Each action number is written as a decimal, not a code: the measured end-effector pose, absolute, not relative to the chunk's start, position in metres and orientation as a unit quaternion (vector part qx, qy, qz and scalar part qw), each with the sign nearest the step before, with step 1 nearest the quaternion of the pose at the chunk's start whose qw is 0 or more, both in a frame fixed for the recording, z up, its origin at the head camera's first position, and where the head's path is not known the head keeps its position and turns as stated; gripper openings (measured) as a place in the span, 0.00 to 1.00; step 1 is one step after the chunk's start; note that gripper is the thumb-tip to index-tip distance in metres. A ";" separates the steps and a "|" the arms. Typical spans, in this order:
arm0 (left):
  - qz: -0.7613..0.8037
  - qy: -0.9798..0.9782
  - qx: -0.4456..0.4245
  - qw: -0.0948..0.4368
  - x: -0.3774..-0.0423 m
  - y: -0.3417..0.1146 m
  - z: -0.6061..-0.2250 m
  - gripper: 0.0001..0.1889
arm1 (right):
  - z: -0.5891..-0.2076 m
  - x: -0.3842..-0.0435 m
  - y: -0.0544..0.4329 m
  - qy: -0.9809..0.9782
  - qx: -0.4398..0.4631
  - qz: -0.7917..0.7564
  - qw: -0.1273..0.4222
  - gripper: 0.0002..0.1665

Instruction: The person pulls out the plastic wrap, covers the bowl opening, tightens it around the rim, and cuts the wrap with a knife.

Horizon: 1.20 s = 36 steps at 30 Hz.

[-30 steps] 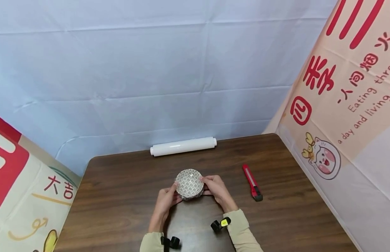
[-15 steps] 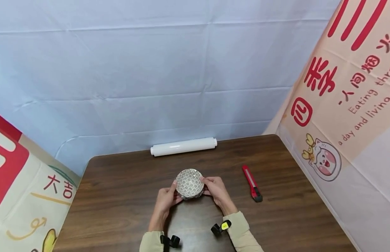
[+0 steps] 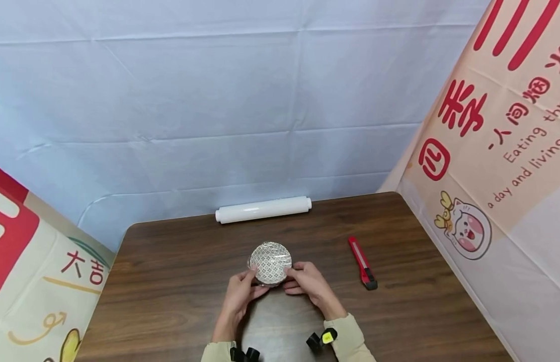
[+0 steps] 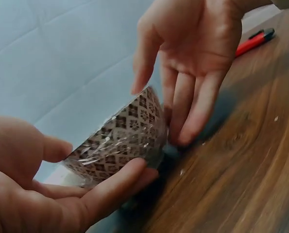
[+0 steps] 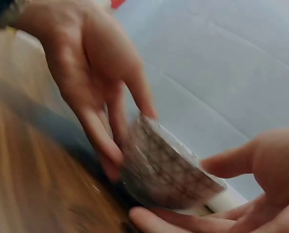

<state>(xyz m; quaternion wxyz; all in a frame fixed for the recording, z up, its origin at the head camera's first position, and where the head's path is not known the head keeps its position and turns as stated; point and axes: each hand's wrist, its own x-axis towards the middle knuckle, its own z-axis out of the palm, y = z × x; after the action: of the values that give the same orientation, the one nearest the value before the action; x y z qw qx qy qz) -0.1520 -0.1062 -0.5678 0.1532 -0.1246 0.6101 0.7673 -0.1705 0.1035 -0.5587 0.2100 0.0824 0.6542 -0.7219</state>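
Note:
A bowl with a brown-and-white diamond pattern point(image 3: 271, 263), covered in shiny cling film, is between my two hands. The film wrinkles along its outer side in the left wrist view. My left hand point(image 3: 240, 294) grips the near left side of the bowl, thumb at the rim and fingers along the wall below. On the near right, my right hand point(image 3: 312, 285) holds it with the thumb at the rim and fingers against the side. Both wrist views show the bowl point(image 4: 127, 138) from the side, its rim slanting in the picture.
A white roll of cling film point(image 3: 263, 209) lies along the back edge of the brown wooden table point(image 3: 171, 281). To the right of the hands rests a red box cutter point(image 3: 363, 263). Fabric backdrops point(image 3: 216, 100) hang behind and at both sides.
Both hands have slid toward the near side of the bowl, and the right hand's fingers now sit lower. The bowl has shifted slightly left. The roll and the cutter stay put.

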 end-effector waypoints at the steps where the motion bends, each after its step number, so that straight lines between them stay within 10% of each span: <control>1: 0.766 0.614 -0.131 0.141 -0.152 -0.106 -0.568 0.29 | -0.558 -0.174 0.105 0.663 0.083 -0.717 0.200 0.29; 18: 0.712 0.665 -0.208 0.086 -0.172 -0.111 -0.572 0.30 | -0.572 -0.199 0.098 0.700 0.067 -0.692 0.162 0.23; 26: 0.514 0.836 -0.158 -0.108 -0.170 -0.104 -0.573 0.17 | -0.562 -0.196 0.098 0.820 0.030 -0.563 0.097 0.24; 36: 0.585 0.807 -0.058 -0.059 -0.171 -0.094 -0.589 0.22 | -0.570 -0.196 0.095 0.816 0.020 -0.572 0.080 0.23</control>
<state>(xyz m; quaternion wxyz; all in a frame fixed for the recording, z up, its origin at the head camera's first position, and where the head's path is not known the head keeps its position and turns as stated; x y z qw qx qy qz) -0.1714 -0.0935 -0.5892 -0.0590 -0.0582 0.8070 0.5847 -0.1958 0.0955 -0.5703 0.0796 0.0199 0.8163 -0.5717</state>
